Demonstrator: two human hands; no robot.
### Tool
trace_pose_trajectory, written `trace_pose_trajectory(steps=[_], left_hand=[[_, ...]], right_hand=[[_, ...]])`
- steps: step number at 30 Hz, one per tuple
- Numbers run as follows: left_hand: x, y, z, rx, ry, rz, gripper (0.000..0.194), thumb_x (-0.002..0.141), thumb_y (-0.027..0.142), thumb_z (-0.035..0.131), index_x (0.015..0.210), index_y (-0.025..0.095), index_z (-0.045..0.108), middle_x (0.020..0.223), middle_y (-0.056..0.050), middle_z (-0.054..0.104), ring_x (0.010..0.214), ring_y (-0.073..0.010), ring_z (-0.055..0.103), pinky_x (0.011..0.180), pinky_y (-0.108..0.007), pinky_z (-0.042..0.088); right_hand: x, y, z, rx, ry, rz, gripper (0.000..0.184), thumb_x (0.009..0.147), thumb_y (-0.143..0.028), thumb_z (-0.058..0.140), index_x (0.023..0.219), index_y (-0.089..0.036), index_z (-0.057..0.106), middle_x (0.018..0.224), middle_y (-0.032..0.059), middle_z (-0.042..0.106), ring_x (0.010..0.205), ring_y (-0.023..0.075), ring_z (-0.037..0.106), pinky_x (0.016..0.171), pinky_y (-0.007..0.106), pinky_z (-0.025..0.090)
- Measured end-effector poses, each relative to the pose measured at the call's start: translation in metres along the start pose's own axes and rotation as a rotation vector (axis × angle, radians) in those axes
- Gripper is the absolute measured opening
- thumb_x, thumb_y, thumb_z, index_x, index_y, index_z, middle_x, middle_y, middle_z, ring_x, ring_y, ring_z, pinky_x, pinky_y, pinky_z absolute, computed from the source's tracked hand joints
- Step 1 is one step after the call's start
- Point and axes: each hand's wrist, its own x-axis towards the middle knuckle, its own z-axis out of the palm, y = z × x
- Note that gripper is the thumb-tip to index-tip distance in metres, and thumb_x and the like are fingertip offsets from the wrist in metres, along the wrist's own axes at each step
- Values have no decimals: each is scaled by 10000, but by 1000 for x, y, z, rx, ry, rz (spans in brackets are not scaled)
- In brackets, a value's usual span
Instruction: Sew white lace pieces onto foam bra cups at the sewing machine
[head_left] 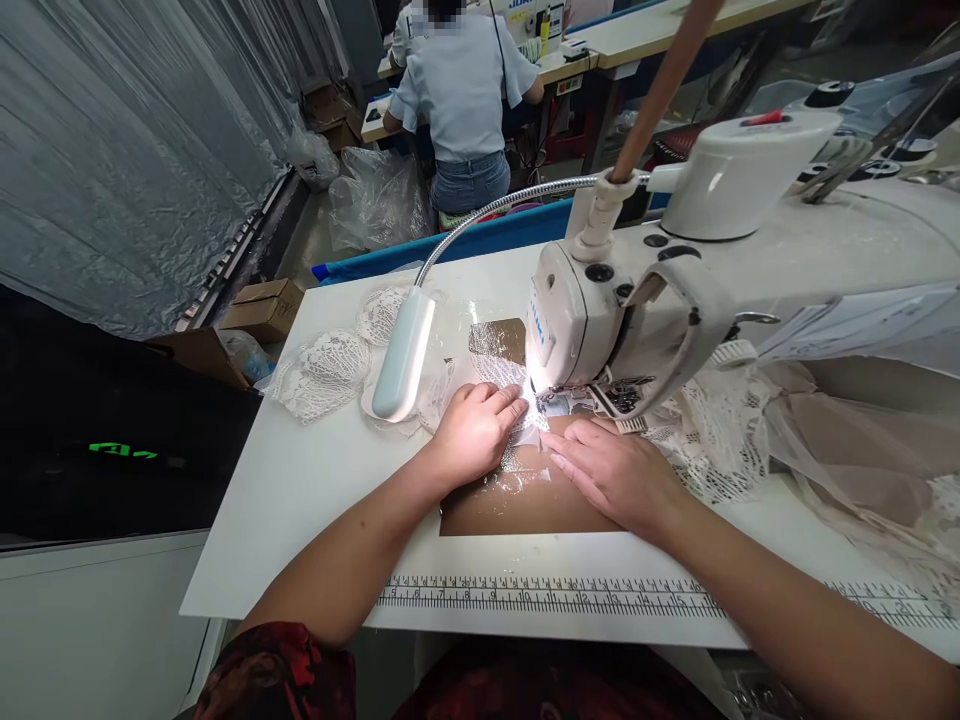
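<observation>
Beside the sewing machine point(570, 310), loosely open hands point(474, 430) point(619, 478) rest at white lace point(496, 372) partly lost in glare, any pinch unclear

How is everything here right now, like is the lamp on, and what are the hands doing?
Left hand: resting on white lace
Right hand: at the lace's near edge, grip unclear
White lace: partly covered by the left hand
Gooseneck lamp: lit
Sewing machine: running or stopped, can't tell
Lace cups: lying on the table
Co-worker: seated, back turned
</observation>
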Motion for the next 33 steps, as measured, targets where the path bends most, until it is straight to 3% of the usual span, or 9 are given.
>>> trace_pose_trajectory(steps=[11, 19, 22, 24, 27, 30, 33], left_hand=[[4, -14, 8, -111, 105, -100, 343, 860, 191, 462, 1173, 152, 597, 1295, -111, 560, 1058, -261, 511, 928, -433, 421], [0, -18, 8, -146, 202, -128, 364, 899, 369, 470, 1147, 152, 624, 1214, -129, 597, 1105, -282, 523, 963, -433, 421], [-1, -20, 9, -133, 225, -129, 396, 886, 384, 491, 1164, 135, 620, 1217, -140, 598, 1110, -291, 529, 961, -431, 429], [-2, -20, 10, -128, 240, -143, 405, 880, 386, 496, 1168, 131, 623, 1230, -145, 596, 1118, -298, 533, 964, -436, 430], [-3, -20, 11, -125, 257, -163, 405, 877, 385, 496, 1154, 125, 636, 1236, -148, 598, 1129, -305, 535, 968, -439, 431], [-3, -20, 11, -135, 269, -176, 385, 877, 375, 488, 1129, 134, 651, 1216, -140, 610, 1111, -298, 547, 957, -435, 441], [-2, -20, 11, -144, 272, -180, 371, 877, 367, 481, 1124, 151, 654, 1204, -117, 620, 1099, -286, 551, 957, -430, 442]], right_hand=[[7, -5, -5, 71, -55, 102, 357, 944, -297, 358, 1191, -200, 598, 884, 59, 643, 757, 183, 565, 586, 284, 355], [5, -6, -16, 125, -81, 67, 280, 913, -276, 434, 1103, -183, 619, 902, 56, 637, 789, 179, 531, 641, 287, 335], [-9, -1, -41, 198, -110, 89, 245, 920, -277, 414, 903, -187, 641, 843, 40, 632, 748, 157, 526, 608, 272, 313], [-27, 4, -63, 190, -155, 180, 301, 925, -276, 385, 722, -191, 590, 702, 14, 592, 627, 133, 486, 555, 270, 269], [-61, 17, -90, 150, -211, 325, 315, 915, -275, 388, 633, -196, 504, 593, -6, 545, 557, 126, 452, 532, 272, 234], [-86, 31, -93, 120, -323, 379, 317, 898, -262, 398, 608, -197, 509, 596, 12, 585, 577, 145, 504, 530, 269, 238], [-85, 46, -83, 89, -260, 402, 284, 917, -261, 358, 789, -211, 607, 746, 38, 669, 679, 176, 582, 549, 257, 287]])
